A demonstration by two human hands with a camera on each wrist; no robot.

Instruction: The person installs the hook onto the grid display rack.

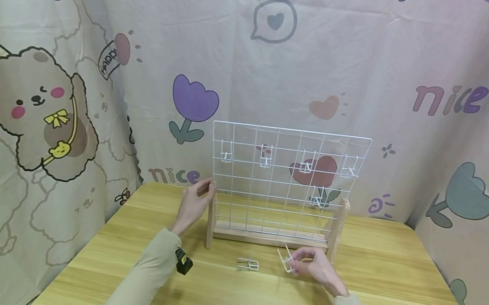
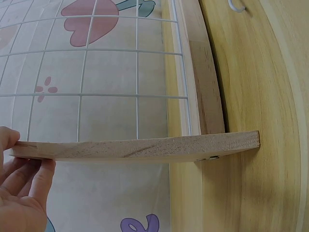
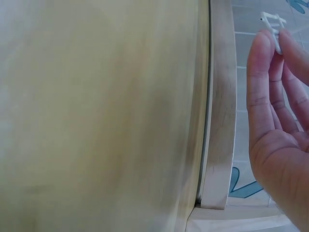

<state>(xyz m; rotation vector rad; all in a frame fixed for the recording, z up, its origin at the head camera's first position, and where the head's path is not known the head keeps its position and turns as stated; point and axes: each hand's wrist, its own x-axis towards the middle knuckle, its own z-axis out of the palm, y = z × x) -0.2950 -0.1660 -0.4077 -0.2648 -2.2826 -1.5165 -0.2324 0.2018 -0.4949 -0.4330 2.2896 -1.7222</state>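
Note:
A white wire grid rack (image 1: 292, 129) stands upright in a wooden stand (image 1: 270, 238). My left hand (image 1: 195, 204) holds the top of the stand's left upright (image 2: 135, 149), thumb on one side and fingers on the other in the left wrist view. In front of the rack's lower right, my right hand (image 1: 315, 267) pinches a white wire hook (image 3: 272, 21) between thumb and fingertips. That hook is apart from the grid. Another white hook (image 1: 249, 264) lies on the table before the stand.
Several white hooks hang on the grid: a row near the top, with one hook (image 1: 305, 167) right of centre, and a single hook (image 1: 316, 200) lower right. The wooden table (image 1: 246, 304) reaches back to a patterned curtain (image 1: 256, 71), which also closes both sides.

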